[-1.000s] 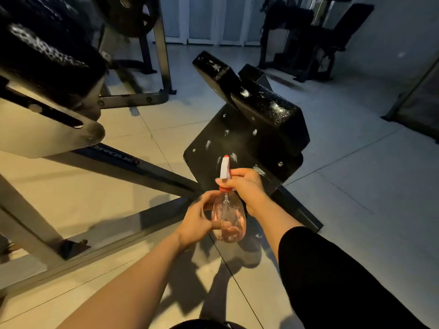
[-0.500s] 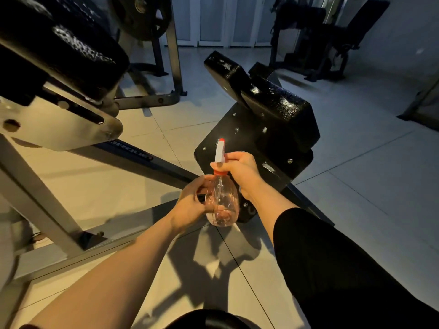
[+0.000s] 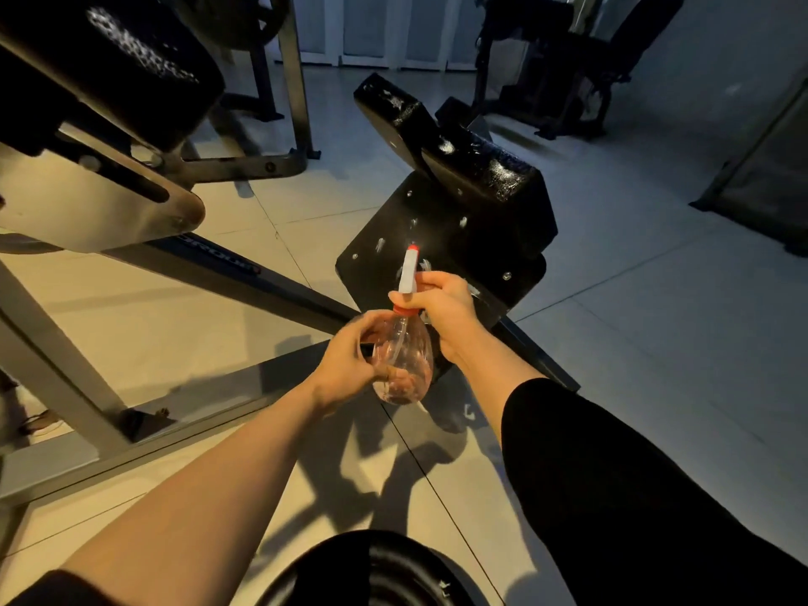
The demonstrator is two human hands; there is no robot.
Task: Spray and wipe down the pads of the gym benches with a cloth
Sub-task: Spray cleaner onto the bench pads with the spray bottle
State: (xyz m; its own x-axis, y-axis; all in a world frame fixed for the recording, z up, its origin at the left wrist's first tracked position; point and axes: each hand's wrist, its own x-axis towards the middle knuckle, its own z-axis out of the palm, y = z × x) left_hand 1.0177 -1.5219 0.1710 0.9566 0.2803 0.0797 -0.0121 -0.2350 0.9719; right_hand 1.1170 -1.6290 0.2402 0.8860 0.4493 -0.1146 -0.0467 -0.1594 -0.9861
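A clear spray bottle [image 3: 404, 358] with a white and red trigger head points at the black pads ahead. My right hand [image 3: 441, 308] grips its neck and trigger. My left hand [image 3: 350, 365] holds the bottle's body from the left. The near black pad [image 3: 481, 172] and the one behind it [image 3: 391, 105] glisten with wet droplets, above a black footplate [image 3: 415, 255] also spotted with spray. Another black pad [image 3: 131, 59] sits on the machine at upper left. No cloth is in view.
A grey steel frame [image 3: 57, 365] of the machine runs across the tiled floor at left. A black weight plate [image 3: 371, 575] lies at the bottom edge. More dark gym equipment [image 3: 559, 67] stands at the back right, with open tiled floor [image 3: 656, 343] on the right.
The view has shifted slightly, with the bottle and both hands staying before the footplate. The grip of both hands on the bottle is the same.
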